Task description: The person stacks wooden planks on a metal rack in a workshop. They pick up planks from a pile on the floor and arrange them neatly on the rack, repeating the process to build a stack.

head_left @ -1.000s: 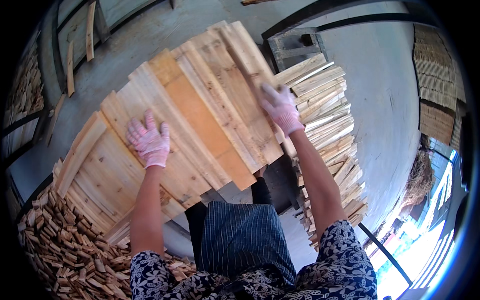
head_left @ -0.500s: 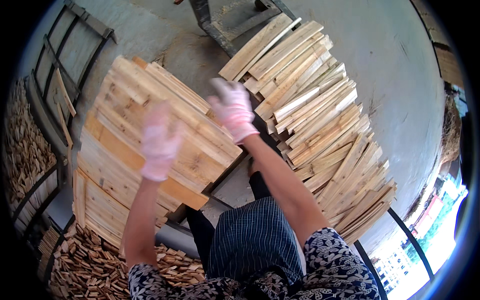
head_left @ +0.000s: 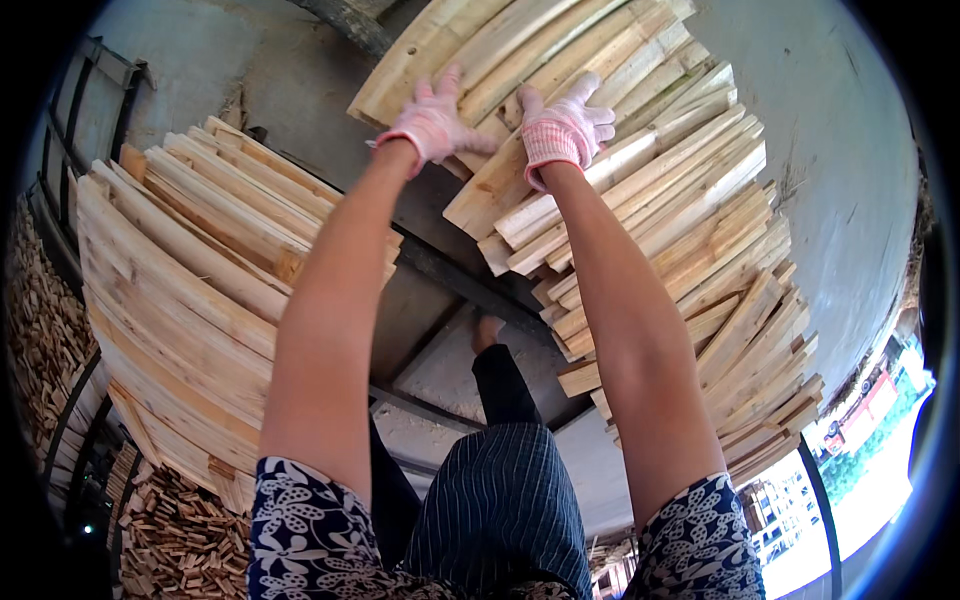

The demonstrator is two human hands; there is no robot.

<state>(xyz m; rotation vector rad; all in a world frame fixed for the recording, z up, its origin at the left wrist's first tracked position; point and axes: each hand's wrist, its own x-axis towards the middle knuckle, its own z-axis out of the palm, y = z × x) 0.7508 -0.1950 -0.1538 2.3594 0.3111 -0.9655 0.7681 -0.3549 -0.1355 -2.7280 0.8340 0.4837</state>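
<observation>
A long row of pale wooden boards point(head_left: 670, 185) runs from the top middle down to the right. Both my hands wear pink-and-white knitted gloves and rest on its far end. My left hand point(head_left: 437, 125) has its fingers spread over the ends of the far boards. Just right of it, my right hand point(head_left: 567, 128) lies on neighbouring boards, fingers apart. Neither hand is closed around a board. On the left stands another stack of boards point(head_left: 180, 310), its upper pieces lying loosely side by side; my left forearm covers its right part.
Dark metal frame bars point(head_left: 455, 275) run between the two stacks. Many small wood offcuts point(head_left: 185, 535) are heaped at the lower left, and more wood pieces point(head_left: 45, 340) fill a rack at the far left. Grey concrete floor point(head_left: 830, 150) shows on the right.
Both hands have moved from the left stack and the gap beside it to the far end of the right row. The view has shifted, and loose boards show on the left stack.
</observation>
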